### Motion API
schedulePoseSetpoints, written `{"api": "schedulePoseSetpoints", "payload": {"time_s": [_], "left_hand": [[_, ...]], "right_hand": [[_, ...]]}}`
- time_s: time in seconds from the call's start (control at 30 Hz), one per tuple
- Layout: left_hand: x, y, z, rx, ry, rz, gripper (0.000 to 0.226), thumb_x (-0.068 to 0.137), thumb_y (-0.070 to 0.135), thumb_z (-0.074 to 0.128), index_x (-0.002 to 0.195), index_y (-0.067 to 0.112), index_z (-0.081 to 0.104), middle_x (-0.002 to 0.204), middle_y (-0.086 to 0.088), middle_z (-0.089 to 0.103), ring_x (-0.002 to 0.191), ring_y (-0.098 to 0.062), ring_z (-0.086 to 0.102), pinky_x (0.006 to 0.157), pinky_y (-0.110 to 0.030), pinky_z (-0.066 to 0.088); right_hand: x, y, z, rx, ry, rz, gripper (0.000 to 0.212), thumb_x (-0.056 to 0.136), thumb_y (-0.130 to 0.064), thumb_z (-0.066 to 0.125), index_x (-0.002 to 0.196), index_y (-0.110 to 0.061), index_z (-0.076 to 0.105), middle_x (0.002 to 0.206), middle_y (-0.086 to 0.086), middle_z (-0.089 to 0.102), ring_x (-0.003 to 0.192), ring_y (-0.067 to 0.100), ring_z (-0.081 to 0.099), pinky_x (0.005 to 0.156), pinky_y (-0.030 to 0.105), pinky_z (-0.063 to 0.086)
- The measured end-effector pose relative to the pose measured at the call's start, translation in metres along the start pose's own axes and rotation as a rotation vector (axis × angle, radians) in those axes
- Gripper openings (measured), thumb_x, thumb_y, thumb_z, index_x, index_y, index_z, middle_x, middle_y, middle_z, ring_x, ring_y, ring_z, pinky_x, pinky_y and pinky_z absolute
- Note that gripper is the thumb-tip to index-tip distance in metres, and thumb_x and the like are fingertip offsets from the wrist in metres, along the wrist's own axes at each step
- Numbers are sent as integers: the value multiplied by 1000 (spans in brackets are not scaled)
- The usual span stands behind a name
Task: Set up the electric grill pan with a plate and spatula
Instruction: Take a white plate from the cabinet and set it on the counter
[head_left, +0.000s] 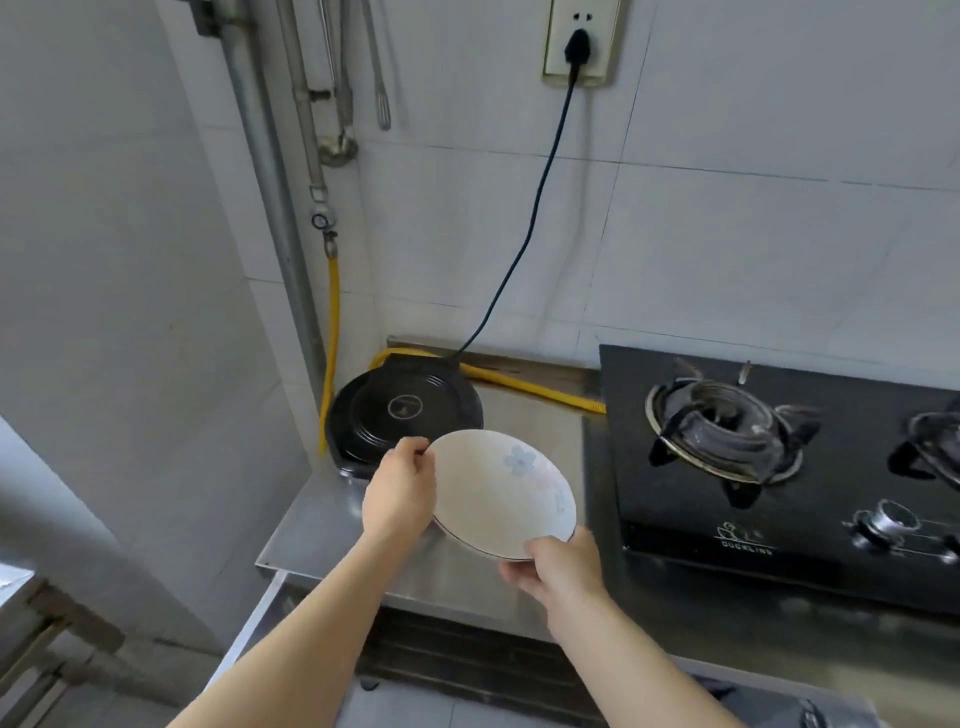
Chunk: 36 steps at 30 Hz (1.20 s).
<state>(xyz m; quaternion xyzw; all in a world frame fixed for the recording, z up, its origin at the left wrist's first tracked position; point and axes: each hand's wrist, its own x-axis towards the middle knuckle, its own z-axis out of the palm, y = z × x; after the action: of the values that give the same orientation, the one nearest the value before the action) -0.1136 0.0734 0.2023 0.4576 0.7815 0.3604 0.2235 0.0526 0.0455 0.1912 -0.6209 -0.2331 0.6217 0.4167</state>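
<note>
A white plate (501, 493) with a pale blue flower print is held tilted above the steel counter (311, 525). My left hand (400, 486) grips its far left rim, and my right hand (558, 569) grips its near rim from below. Just behind the plate, the round black electric grill pan (395, 415) sits closed at the counter's back left corner. Its black cord (524, 234) runs up to a wall socket (579, 44). No spatula is identifiable on the counter.
A black two-burner gas stove (779, 467) takes up the counter's right side. A yellow gas hose (332, 322) runs down the corner and behind the grill pan. Metal utensils (340, 104) hang on the wall beside grey pipes. The counter's left edge drops off to the floor.
</note>
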Motion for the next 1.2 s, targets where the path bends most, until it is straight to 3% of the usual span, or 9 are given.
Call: {"api": "schedulePoseSetpoints", "payload": {"time_s": [0.13, 0.33, 0.47, 0.57, 0.7, 0.8, 0.97, 1.13, 1.2], "left_hand": [[26, 14, 15, 142, -28, 262, 45, 94, 37, 45, 137, 24, 42, 141, 0, 44, 122, -21, 49, 93, -37, 44], [63, 26, 35, 318, -70, 534, 45, 93, 29, 49, 136, 19, 44, 142, -1, 43, 129, -22, 39, 103, -33, 35], [77, 28, 59, 383, -166, 658, 46, 93, 23, 49, 138, 19, 41, 145, -1, 39, 133, -20, 34, 108, -29, 28], [84, 31, 84, 428, -261, 704, 50, 93, 21, 48, 141, 20, 35, 150, -2, 32, 137, -20, 29, 113, -29, 24], [92, 31, 109, 429, -318, 709, 51, 92, 21, 48, 142, 20, 33, 152, -2, 27, 138, -21, 28, 113, -32, 26], [95, 25, 121, 439, -339, 707, 52, 92, 23, 49, 141, 21, 33, 153, -2, 26, 139, -22, 26, 113, -35, 28], [100, 14, 130, 461, -344, 711, 53, 91, 23, 51, 141, 22, 33, 152, -1, 25, 138, -22, 27, 113, -33, 27], [101, 7, 132, 464, -334, 710, 52, 91, 22, 51, 140, 23, 34, 152, -3, 27, 137, -22, 29, 112, -32, 26], [102, 6, 132, 464, -334, 706, 52, 91, 22, 51, 140, 22, 34, 152, -3, 27, 137, -22, 29, 111, -32, 26]], "right_hand": [[43, -18, 0, 43, 168, -82, 60, 78, 13, 44, 129, -18, 49, 120, 10, 59, 89, 32, 65, 57, 35, 61], [102, -31, 6, -126, 323, -153, 64, 84, 5, 47, 138, -28, 37, 120, 5, 53, 76, 22, 55, 67, 46, 62], [135, -25, 9, -195, 378, -123, 64, 86, 4, 44, 141, -27, 35, 105, 1, 48, 59, 14, 47, 70, 46, 61], [156, -21, 12, -171, 361, -76, 61, 83, 3, 45, 136, -26, 40, 103, 1, 51, 63, 14, 50, 71, 47, 61], [176, -18, 16, -133, 328, -55, 65, 78, 3, 48, 135, -28, 41, 83, -8, 50, 79, 25, 56, 80, 52, 58], [185, -20, 17, -135, 324, -55, 68, 83, 0, 52, 141, -31, 37, 101, 1, 57, 93, 32, 57, 83, 53, 56], [201, -27, 17, -122, 342, -48, 81, 81, 7, 50, 149, -31, 28, 115, 7, 56, 81, 27, 56, 78, 52, 59], [205, -27, 18, -207, 370, -71, 74, 85, 4, 47, 148, -29, 28, 130, 5, 56, 111, 33, 57, 90, 51, 54], [203, -26, 18, -255, 382, -83, 73, 84, 3, 46, 148, -27, 28, 133, 6, 55, 113, 34, 57, 93, 52, 52]]}}
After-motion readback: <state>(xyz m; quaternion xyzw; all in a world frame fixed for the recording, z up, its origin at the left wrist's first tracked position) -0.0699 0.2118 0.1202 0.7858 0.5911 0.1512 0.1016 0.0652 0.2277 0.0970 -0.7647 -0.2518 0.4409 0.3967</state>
